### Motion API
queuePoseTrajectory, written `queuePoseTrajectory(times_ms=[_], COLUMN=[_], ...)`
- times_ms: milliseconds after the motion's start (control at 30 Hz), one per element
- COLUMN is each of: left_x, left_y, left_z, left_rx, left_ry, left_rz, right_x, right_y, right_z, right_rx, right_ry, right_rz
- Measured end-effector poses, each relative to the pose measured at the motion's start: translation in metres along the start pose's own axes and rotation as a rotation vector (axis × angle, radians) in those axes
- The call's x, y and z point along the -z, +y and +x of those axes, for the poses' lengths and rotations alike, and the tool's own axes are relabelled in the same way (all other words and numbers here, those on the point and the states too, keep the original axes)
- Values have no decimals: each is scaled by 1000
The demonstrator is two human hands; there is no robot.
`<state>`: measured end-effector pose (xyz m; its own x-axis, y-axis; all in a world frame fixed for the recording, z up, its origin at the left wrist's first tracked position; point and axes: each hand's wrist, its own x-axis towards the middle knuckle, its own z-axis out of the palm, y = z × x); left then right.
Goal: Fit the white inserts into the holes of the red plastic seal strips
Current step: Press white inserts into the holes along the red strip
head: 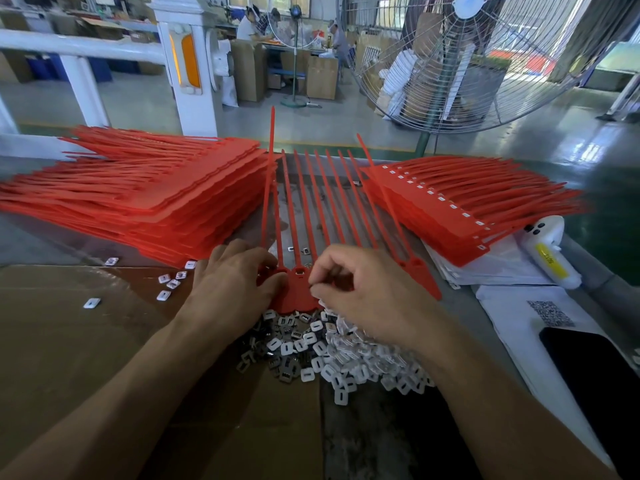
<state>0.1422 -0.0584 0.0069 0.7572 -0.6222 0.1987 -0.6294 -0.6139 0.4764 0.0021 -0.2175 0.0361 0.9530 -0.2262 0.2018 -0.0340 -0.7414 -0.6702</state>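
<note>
A loose heap of small white inserts, square with a slot in the middle, is spread on the grey table and partly on a sheet of brown cardboard; a few strays are scattered to the left. A row of joined red seal strips is laid just beyond the heap, its flat tags nearest the person and its long thin tails pointing away. The left hand is laid flat on the tags at the left end, fingers fairly straight, pressing them down. The right hand is held just beside it with fingers curled and fingertips pinched together at a tag; whether an insert is held between them cannot be told. A tall stack of red strips is placed to the left, and a second stack, with white inserts showing in its holes, to the right. White paper sheets and a black phone are set at the right.
</note>
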Motion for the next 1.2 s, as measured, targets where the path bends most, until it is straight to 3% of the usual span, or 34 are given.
queuePoseTrajectory(times_ms=[133, 233, 433, 1200], left_x=[0, -1, 0, 1], left_y=[-1, -1, 0, 0], left_z=[0, 0, 0, 1], left_rx=[1, 4, 13, 5], left_ry=[-5, -5, -20, -20], left_rz=[-17, -18, -11, -25], right_x=[25, 49, 57, 53], right_y=[26, 54, 84, 85], right_z=[5, 1, -6, 2], right_rx=[-195, -389, -600, -688], right_ry=[368, 513, 525, 489], right_rz=[45, 61, 35, -146])
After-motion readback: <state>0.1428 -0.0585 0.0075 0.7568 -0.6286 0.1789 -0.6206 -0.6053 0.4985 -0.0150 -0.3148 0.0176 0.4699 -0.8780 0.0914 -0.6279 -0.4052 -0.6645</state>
